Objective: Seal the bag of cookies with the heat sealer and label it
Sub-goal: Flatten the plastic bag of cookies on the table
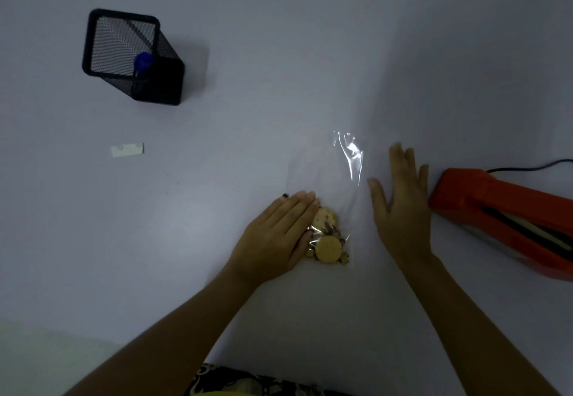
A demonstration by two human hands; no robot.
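Left hand [276,234] on bag [328,197], sealer [508,218] right, holder [133,57] far-left

Left hand [279,231] flat on cookie bag [328,209]; right hand [403,206] open between bag and orange heat sealer [502,222].

No readable text, brand or number; white label [127,150] shows no legible print.

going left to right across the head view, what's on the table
black mesh pen holder → white label → left hand → clear bag of cookies → right hand → orange heat sealer
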